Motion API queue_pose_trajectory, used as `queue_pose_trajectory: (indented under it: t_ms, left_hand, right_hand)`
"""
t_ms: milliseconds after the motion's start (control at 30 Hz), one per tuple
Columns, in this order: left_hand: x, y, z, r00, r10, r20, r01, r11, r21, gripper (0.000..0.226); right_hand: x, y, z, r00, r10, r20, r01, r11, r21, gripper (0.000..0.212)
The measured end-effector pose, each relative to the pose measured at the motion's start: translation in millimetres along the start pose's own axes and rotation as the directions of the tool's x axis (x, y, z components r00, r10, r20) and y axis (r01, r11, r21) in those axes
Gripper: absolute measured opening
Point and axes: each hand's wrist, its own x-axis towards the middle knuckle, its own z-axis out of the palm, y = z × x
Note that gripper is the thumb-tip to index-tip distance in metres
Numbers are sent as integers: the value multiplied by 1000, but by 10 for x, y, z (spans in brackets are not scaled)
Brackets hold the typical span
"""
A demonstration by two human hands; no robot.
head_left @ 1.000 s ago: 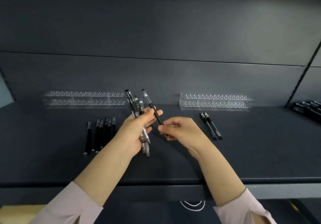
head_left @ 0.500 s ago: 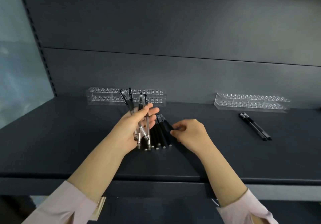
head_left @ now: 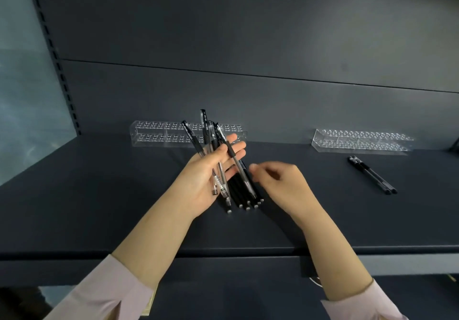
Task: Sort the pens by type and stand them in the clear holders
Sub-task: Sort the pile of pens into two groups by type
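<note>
The left hand (head_left: 203, 178) clasps a fanned bundle of clear-barrelled pens (head_left: 204, 127) under its thumb; the right hand (head_left: 280, 183), loosely curled and seemingly empty, hovers just beside. The loose fan could slip onto the black pens (head_left: 242, 193) beneath, mixing types.

Right hand (head_left: 278, 183) blurred; black pens (head_left: 242, 197), perhaps six, half hidden behind left hand (head_left: 206, 178).

Observed left hand (head_left: 206, 170) palm up, thumb clamping a fanned bundle of pens (head_left: 218, 151). Noted right hand (head_left: 280, 183) just beside it, blurred, fingers loosely curled, over a row of black pens (head_left: 244, 193). Recorded clear holder (head_left: 159, 133) behind left hand; second holder (head_left: 360, 141) and two loose pens (head_left: 372, 175) well right of right hand.
</note>
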Motion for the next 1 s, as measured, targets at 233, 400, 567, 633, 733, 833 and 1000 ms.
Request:
queue_pose_trajectory:
  t_ms: [233,400,567,633,733,833,1000]
  left_hand:
    - [-8,-53,120,1000,0,21,0,1000,18,30]
    - [47,-140,396,998,-34,-48,34,999,-1,32]
    - [243,-361,937,986,-108,-130,125,983,133,20]
    - [353,-521,1186,982,-121,-144,138,983,118,11]
    - [498,-752,1558,978,-134,-158,145,988,61,8]
    - [633,-986,1867,985,-122,-121,130,990,62,17]
    - [803,-1308,2285,989,-68,-134,83,991,110,20]
  right_hand:
    - [-82,-1,-30,986,-14,168,-28,970,243,18]
    - [-1,202,-403,997,60,-51,-47,970,237,20]
    - [153,613,-1004,966,179,-187,-138,968,212,8]
    - [199,803,-1299,951,199,-235,-162,973,167,10]
    - [245,1079,-1813,923,205,-326,-211,977,15,11]
    - [308,1338,-2280,919,233,-317,-287,948,-136,14]
    - [454,1619,-2628,952,265,-154,-299,914,-276,11]
